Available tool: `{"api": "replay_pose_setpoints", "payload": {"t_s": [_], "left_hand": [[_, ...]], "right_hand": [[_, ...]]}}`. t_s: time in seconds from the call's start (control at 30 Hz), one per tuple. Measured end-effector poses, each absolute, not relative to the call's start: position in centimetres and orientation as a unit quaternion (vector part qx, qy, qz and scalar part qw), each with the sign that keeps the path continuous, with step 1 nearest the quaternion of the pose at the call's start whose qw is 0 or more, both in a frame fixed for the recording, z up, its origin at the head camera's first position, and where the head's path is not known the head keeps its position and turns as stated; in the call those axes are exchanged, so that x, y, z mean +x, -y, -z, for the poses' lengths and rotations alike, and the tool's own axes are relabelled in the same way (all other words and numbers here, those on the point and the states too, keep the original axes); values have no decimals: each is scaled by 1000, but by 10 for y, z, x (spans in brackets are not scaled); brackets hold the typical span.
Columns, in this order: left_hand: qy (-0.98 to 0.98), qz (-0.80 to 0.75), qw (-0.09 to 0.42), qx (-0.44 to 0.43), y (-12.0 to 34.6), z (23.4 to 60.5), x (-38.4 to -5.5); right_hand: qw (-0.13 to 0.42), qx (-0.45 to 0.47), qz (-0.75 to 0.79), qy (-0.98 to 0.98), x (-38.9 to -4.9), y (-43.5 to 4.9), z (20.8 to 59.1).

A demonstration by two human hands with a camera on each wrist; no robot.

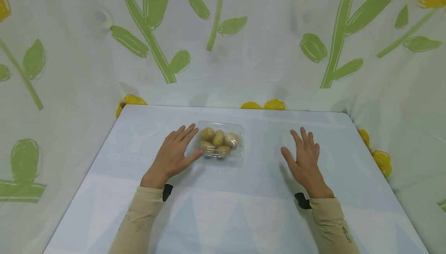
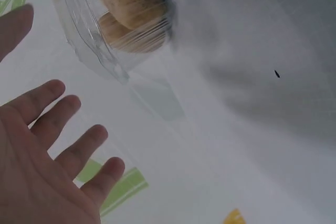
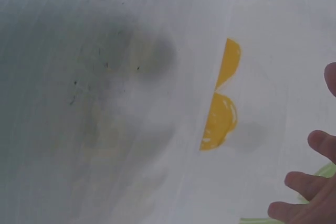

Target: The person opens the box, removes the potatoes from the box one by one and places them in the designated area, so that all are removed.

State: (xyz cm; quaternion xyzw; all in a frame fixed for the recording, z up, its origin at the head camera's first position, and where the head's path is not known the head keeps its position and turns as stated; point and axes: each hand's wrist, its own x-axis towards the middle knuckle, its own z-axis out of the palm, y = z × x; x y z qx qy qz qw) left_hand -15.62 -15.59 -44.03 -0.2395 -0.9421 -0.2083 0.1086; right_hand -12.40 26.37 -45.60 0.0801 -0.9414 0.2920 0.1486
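Note:
A clear plastic box [image 1: 238, 151] with several small potatoes [image 1: 218, 138] inside stands toward the back of the white table. Just left of the box is my left hand [image 1: 174, 155], fingers spread and thumb reaching near its front left corner; whether it touches cannot be told from the head view. In the left wrist view, a gap shows between the fingers [image 2: 55, 121] and the box [image 2: 94, 40]. My right hand [image 1: 304, 161] hovers over the table to the right of the box, fingers apart, holding nothing. Only its fingertips [image 3: 296, 182] show in the right wrist view.
The white table [image 1: 223, 215] has faint blue printed shapes. Behind it and at both sides hangs a pale curtain [image 1: 265, 60] with green leaves and yellow flowers. Black wrist straps [image 1: 167, 192] show below the sleeves.

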Motion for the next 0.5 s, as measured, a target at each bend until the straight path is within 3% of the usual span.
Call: {"api": "replay_pose_setpoints", "payload": {"t_s": [0.23, 0.5], "left_hand": [[943, 196, 70, -262, 154, 441, -159], [940, 196, 71, -270, 151, 448, -162]], "right_hand": [[151, 115, -303, 934, -129, -251, 457], [129, 152, -310, 930, -136, -228, 460]]}}
